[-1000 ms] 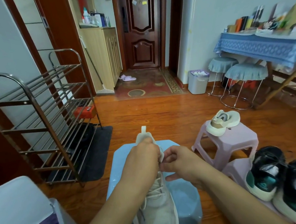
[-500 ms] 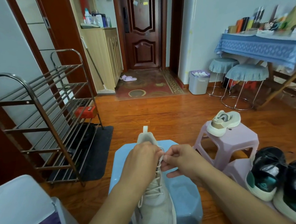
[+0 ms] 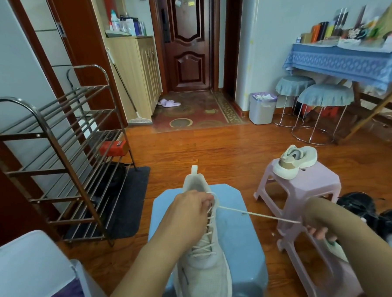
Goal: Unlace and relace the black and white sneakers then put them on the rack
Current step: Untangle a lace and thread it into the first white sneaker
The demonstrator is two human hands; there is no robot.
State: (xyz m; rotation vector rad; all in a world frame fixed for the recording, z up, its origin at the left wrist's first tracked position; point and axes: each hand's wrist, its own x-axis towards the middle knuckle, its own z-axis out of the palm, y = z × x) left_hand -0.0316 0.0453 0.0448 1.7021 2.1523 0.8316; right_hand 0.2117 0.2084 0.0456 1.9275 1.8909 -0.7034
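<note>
**Lace drawn taut through a top eyelet**

My left hand (image 3: 189,213) grips the collar of the white sneaker (image 3: 203,257) on the blue stool (image 3: 240,232); my right hand (image 3: 317,227) pinches the lace (image 3: 257,215), pulled out sideways. The black and white sneakers (image 3: 375,218) lie by my right arm, and the rack (image 3: 55,160) stands to the left. A hard tug could tip this shoe off the stool.

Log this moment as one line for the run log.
left hand: holds white sneaker at eyelets | right hand: pulls lace taut | support: blue stool | rack: no sneakers
</note>
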